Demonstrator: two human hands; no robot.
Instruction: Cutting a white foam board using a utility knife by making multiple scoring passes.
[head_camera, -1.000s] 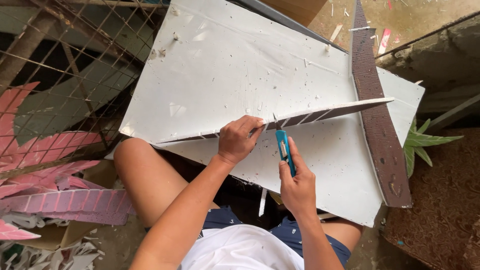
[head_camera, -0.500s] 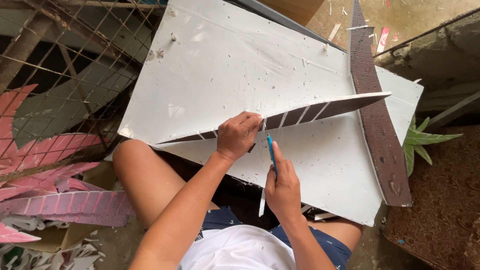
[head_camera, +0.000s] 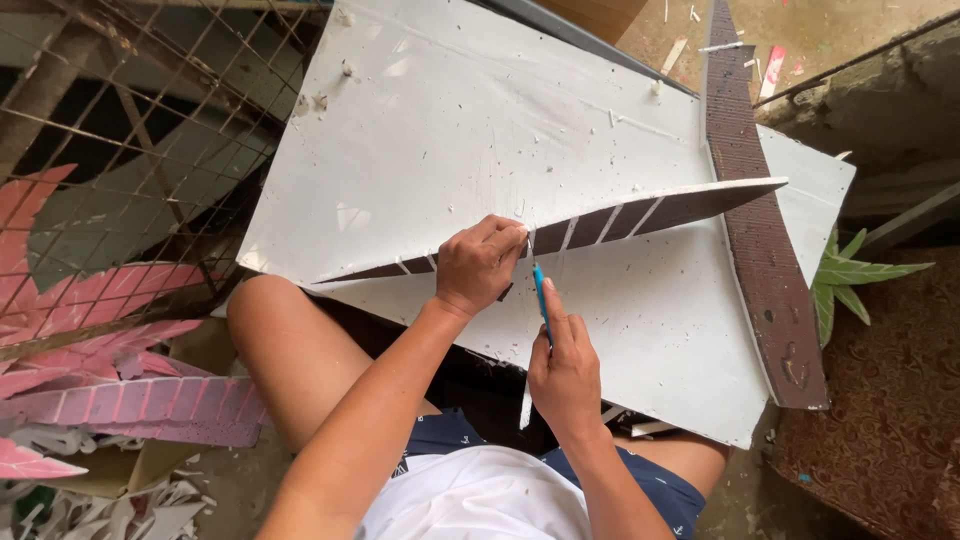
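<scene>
- The left hand (head_camera: 480, 265) is pressing down on a long brown leaf strip (head_camera: 640, 212), its fingers (head_camera: 505, 235) curled together over the strip's upper edge, near the middle of its length.
- The strip is lying across a white board (head_camera: 450, 130), tapering to a point toward the board's right end; pale cuts are crossing it on both sides of the left hand.
- The right hand (head_camera: 565, 375) is sitting just below the strip, fingers clamped on a blue cutter (head_camera: 541, 295) whose tip is pointing up at the strip's lower edge beside the left hand.
- The board is resting on the person's bare knees, tilted, with a second white sheet (head_camera: 690, 370) under it below the strip.
- A wider brown strip (head_camera: 760, 250) is running upright past the leaf strip's tip, over the board's right part.
- Pink leaf cutouts (head_camera: 110, 300) are lying well left of the board, by a wire mesh (head_camera: 130, 120).
- A green plant (head_camera: 850, 275) is showing just right of the board.
</scene>
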